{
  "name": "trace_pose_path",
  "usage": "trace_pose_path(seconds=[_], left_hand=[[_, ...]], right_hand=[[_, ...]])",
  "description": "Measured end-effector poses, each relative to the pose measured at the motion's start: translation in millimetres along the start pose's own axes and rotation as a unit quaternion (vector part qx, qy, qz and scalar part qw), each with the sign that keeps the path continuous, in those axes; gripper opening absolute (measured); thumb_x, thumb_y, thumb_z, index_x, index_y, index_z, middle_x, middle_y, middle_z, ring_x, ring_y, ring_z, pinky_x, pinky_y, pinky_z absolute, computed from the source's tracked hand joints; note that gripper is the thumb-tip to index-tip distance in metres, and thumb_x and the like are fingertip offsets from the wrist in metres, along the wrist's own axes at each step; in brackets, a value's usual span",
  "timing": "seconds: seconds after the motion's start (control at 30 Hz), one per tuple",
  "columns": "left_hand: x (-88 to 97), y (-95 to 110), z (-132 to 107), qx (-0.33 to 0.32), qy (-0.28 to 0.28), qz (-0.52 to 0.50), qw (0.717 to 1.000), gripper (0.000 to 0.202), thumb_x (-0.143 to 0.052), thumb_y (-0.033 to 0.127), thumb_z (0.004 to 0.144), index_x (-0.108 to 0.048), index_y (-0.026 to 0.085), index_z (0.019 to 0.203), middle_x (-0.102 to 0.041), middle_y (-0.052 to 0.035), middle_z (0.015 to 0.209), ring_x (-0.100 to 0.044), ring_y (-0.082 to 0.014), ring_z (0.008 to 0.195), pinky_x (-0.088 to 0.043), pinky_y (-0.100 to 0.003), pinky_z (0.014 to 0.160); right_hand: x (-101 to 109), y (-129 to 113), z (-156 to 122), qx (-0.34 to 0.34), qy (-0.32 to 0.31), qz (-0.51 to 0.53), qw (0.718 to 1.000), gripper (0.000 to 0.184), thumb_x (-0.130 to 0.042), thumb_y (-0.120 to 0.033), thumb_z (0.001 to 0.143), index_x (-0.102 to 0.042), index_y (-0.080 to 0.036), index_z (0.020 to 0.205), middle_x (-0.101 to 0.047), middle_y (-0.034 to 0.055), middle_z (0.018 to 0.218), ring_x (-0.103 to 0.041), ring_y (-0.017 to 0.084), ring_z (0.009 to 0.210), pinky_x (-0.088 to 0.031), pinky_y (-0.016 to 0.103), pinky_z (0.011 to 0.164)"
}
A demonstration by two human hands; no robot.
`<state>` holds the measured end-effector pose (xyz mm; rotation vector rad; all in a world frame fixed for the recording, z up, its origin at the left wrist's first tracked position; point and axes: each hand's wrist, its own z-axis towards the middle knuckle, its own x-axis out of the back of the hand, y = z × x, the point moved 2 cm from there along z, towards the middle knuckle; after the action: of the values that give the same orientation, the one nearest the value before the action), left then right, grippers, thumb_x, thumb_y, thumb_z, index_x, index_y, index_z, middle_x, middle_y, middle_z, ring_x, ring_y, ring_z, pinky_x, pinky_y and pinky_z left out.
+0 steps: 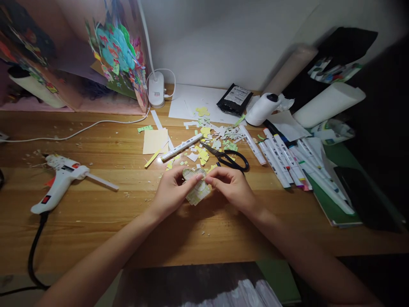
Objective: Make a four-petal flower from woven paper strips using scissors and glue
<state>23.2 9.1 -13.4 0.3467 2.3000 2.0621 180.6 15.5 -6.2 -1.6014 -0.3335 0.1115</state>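
Between my two hands, above the near part of the wooden desk, is a small pale green and white paper cutout with rounded top parts and a notched lower edge. My left hand grips its left side, thumb lying across the front. At the cutout's upper right edge my right hand has thumb and forefinger pinched together; whether a small piece is between them is hidden. Just beyond my hands lie black-handled scissors, a white marker and many yellow, green and white paper scraps.
A white glue gun with its cord lies at left. Several markers are spread at right near a green book. A sticky-note pad, a black packet, a white power strip and a decorated pink shelf stand farther back.
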Motion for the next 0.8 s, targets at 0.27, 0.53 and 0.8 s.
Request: trace_pose_path(seconds=[0.27, 0.53, 0.8], left_hand=[[2.6, -0.2, -0.6, 0.026, 0.015, -0.023, 0.999, 0.030, -0.065, 0.041, 0.076, -0.063, 0.011, 0.081, -0.057, 0.0009, 0.064, -0.048, -0.0099, 0.055, -0.037, -0.021, 0.051], [0.3, 0.3, -2.9, -0.013, -0.002, 0.019, 1.000, 0.027, -0.064, 0.039, 0.077, -0.063, 0.013, 0.076, -0.058, -0.0007, 0.067, -0.048, -0.0106, 0.058, -0.037, -0.022, 0.053], [2.3, -0.4, -0.5, 0.049, -0.030, -0.048, 0.997, 0.030, -0.066, 0.041, 0.074, -0.062, 0.012, 0.082, -0.060, -0.0017, 0.071, -0.052, -0.0114, 0.060, -0.041, -0.023, 0.056]], right_hand=[[14.9, 5.4, 6.2, -0.017, 0.081, -0.004, 0.997, 0.014, -0.063, -0.029, 0.079, -0.066, -0.019, 0.070, -0.065, -0.0009, 0.067, -0.056, 0.012, 0.060, -0.043, 0.024, 0.056], [-2.2, 5.2, 0.5, -0.038, 0.003, 0.028, 0.999, 0.020, -0.075, -0.036, 0.067, -0.066, -0.018, 0.065, -0.063, -0.0015, 0.063, -0.055, 0.013, 0.059, -0.045, 0.026, 0.057], [4.1, 2.5, 2.1, -0.006, -0.039, 0.026, 0.999, 0.018, -0.064, -0.031, 0.080, -0.060, -0.019, 0.067, -0.054, -0.0043, 0.061, -0.047, 0.009, 0.053, -0.039, 0.022, 0.051]])
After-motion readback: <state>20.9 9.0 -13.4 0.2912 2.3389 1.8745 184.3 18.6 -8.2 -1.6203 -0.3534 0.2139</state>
